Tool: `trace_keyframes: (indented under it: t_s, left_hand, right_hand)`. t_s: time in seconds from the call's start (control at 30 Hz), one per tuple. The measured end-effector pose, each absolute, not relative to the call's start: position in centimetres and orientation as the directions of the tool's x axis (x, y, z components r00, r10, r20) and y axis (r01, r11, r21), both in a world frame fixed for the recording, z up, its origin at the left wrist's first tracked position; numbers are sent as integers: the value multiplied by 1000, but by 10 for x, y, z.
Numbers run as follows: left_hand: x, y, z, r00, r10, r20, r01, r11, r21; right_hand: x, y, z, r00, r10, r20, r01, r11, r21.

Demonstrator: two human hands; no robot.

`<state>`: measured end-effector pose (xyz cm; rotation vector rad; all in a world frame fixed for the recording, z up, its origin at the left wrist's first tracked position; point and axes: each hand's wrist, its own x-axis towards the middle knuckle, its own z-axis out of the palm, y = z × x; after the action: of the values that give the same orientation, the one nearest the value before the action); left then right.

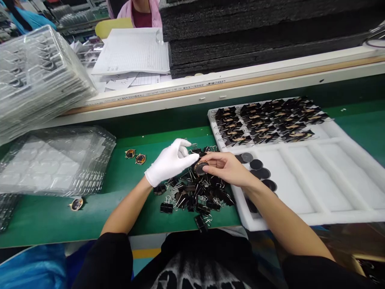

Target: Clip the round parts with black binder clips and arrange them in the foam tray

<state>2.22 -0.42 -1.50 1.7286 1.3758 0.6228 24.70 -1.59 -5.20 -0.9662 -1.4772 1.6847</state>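
Observation:
My right hand (227, 168), bare, pinches a round watch case (201, 167) with a dark disc over its face. My left hand (173, 160), in a white glove, is just left of it. Its thumb reaches towards the case and stands apart from the half-curled fingers; I make out nothing held there. A heap of black binder clips (189, 196) lies on the green bench beneath both hands. Right of the heap, several dark discs (256, 164) lie in a white foam tray (288, 180), partly behind my right forearm.
Rows of clipped watch cases (258, 120) fill the tray's far part. Loose gold-rimmed watch cases (140, 159) lie on the green bench (132, 212). Clear plastic trays (51, 160) are stacked left. Black foam (255, 44) and papers (135, 50) sit on the shelf; a person (141, 12) is beyond.

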Motion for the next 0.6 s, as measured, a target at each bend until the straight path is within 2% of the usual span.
trace_keyframes:
  t_s: [0.17,0.27,0.37,0.47,0.6]
  left_hand:
    - [16,1,-17,444,878,-178,639,-171,750]
    - [14,4,-23,398,909,-126,596,-152,788]
    - [11,9,-30,300,953,-45,511,-120,851]
    - [11,10,-33,208,978,2,397,-87,913]
    - [23,2,-36,119,991,59,269,-89,959]
  right_hand:
    - [248,-16,-52,-508,856,-97,3,-110,-994]
    - [248,-17,-52,-486,869,-98,-27,-127,-992]
    - [247,-15,-52,-339,935,-107,-152,-166,-974]
    - [243,-13,-51,-174,971,-163,-355,-216,-910]
    - [229,-15,-50,-60,979,-194,-551,-195,-811]
